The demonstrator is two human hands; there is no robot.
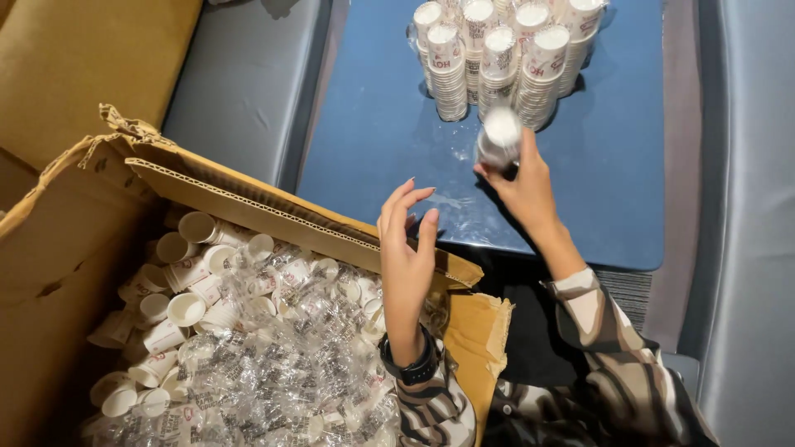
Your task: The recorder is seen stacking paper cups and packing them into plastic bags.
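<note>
Your right hand (522, 178) pinches a short stack of white paper cups (499, 137), seemingly plastic-wrapped, on the blue tabletop (373, 124); your left hand (406, 248) hovers spread over the brown cardboard box (273, 207).

The left hand (406, 248) is raised upright at about 6 o'clock from the middle of the view, palm turned toward 3 o'clock, its fingers (404, 201) loosely spread and slightly curled, closed on nothing. A dark band circles its wrist above a patterned sleeve. The right hand (522, 178) reaches out toward 12 o'clock, arm stretched from 5 o'clock, wrist bare, its fingers (493, 170) curled in a grip at the tips.
</note>
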